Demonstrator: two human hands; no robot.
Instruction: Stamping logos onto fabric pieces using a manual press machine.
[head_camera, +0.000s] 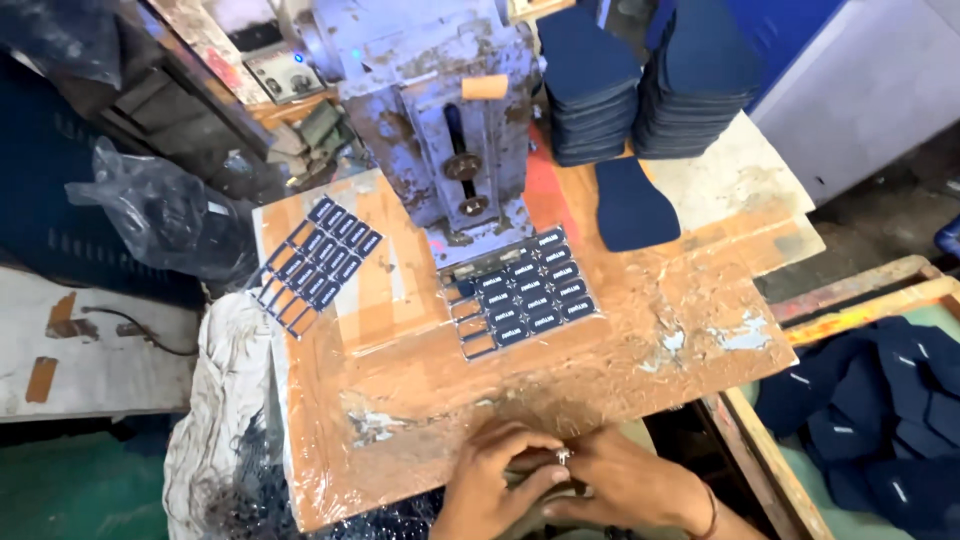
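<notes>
Pinching small metal piece (563, 456): both hands' fingers closed | label sheets: two | navy stacks: two

A small silvery metal piece (563, 456) sits pinched between the fingertips of the left hand (492, 482) and the right hand (630, 485), at the near edge of the counter (640, 330). It is too small to tell its shape; dark material lies under the hands.
</notes>
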